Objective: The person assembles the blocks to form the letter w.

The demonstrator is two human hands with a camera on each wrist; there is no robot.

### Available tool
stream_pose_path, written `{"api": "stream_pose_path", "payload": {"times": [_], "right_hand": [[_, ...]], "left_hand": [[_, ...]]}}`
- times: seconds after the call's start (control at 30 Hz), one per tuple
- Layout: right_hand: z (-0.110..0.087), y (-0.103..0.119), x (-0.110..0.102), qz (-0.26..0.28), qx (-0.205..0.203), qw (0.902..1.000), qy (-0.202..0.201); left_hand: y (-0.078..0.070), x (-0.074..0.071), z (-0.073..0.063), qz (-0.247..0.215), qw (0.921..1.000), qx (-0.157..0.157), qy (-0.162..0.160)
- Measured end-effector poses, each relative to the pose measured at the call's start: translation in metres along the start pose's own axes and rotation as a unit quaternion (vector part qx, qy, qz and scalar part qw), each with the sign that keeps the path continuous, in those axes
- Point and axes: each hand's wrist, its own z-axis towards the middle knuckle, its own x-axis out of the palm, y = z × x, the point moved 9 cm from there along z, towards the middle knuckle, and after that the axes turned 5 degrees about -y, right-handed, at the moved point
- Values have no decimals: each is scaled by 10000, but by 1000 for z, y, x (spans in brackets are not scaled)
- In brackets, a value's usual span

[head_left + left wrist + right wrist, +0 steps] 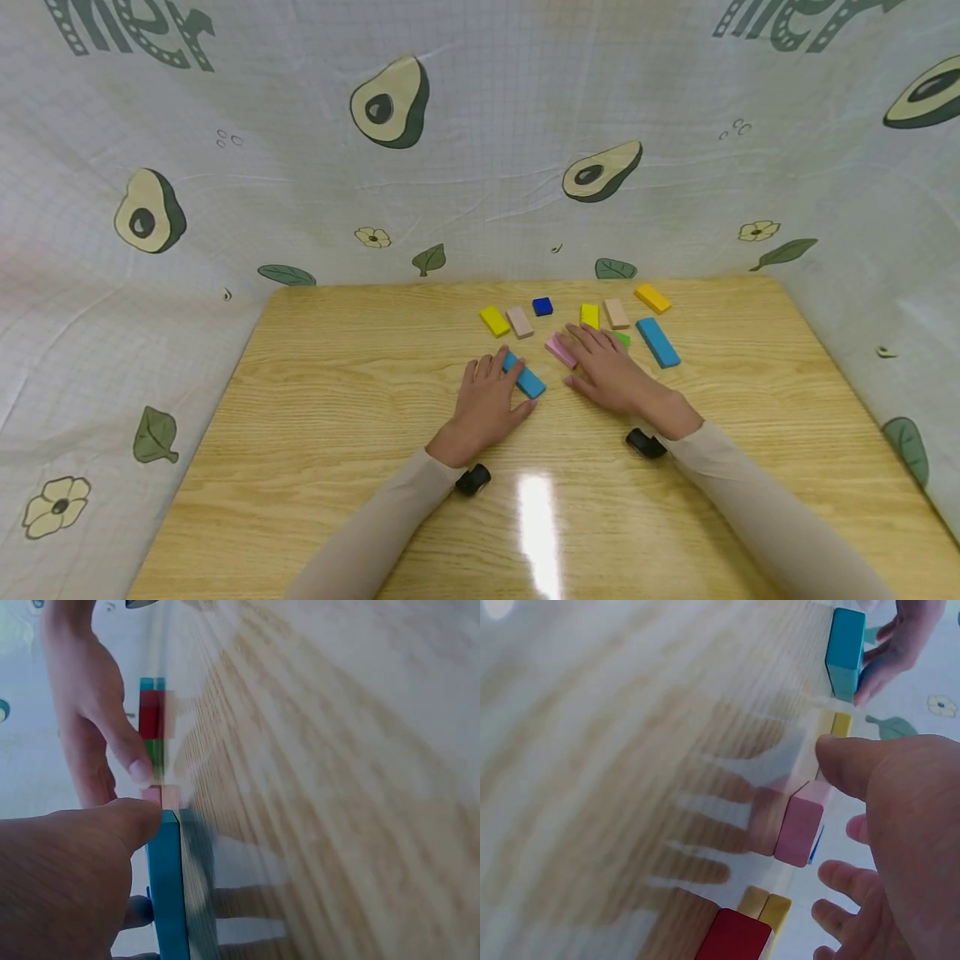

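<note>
My left hand [487, 404] rests over a long blue block [527, 379], its index finger lying across the block and the thumb off to the near side. The left wrist view shows the thumb right at the end of that block [168, 892]. Spread above a pink block [561, 351] is my right hand [609, 371], fingers extended. In the right wrist view, the pink block [802, 825] lies between the thumb and the other fingers. A green block [622, 339] peeks out past the right hand. A red block [735, 937] shows only in the wrist views.
Farther back on the wooden table [337, 400] lie two yellow blocks, one at the left [494, 321], a small dark blue block [542, 307], beige blocks [617, 314] and an orange block [652, 297]. Another blue block [658, 342] lies right. Printed cloth [480, 208] hangs behind.
</note>
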Motion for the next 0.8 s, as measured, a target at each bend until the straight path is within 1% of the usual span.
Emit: {"api": "stream_pose_path", "payload": {"times": [0.23,0.47,0.63,0.8], "right_hand": [[5,2,0,-100,-164,9998,27],[8,6,0,-318,-456,9985,-12],[8,11,0,-517,-739,9959,-51],[10,13,-2,-585,-937,9938,-126]], "left_hand": [[1,-1,3,-157,9998,-4,-120],[1,-5,5,-99,9995,14,-307],[1,-7,6,-156,9994,-31,-321],[3,-7,7,-158,9993,-36,-333]]}}
